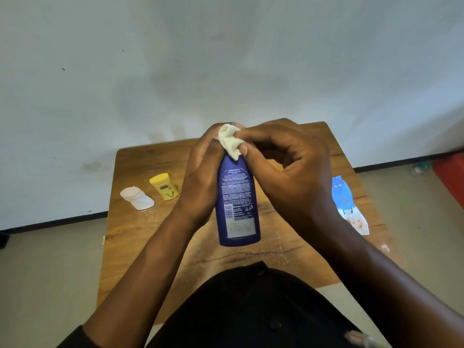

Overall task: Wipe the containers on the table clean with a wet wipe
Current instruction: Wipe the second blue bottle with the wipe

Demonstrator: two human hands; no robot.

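Note:
A tall dark blue bottle (pixel 237 204) with a printed back label is held above the wooden table (pixel 140 229), its base toward me. My left hand (pixel 200 177) wraps around its upper left side. My right hand (pixel 283 169) pinches a crumpled white wet wipe (pixel 229 141) against the bottle's top end. The cap is hidden by the wipe and fingers. A small yellow jar (pixel 164 186) and a white container (pixel 136 198) stand on the table's left part.
A blue and white wet wipe pack (pixel 347 204) lies flat near the table's right edge. White crumbs or powder dot the tabletop. A white wall rises behind the table. A red object (pixel 450 177) sits on the floor at far right.

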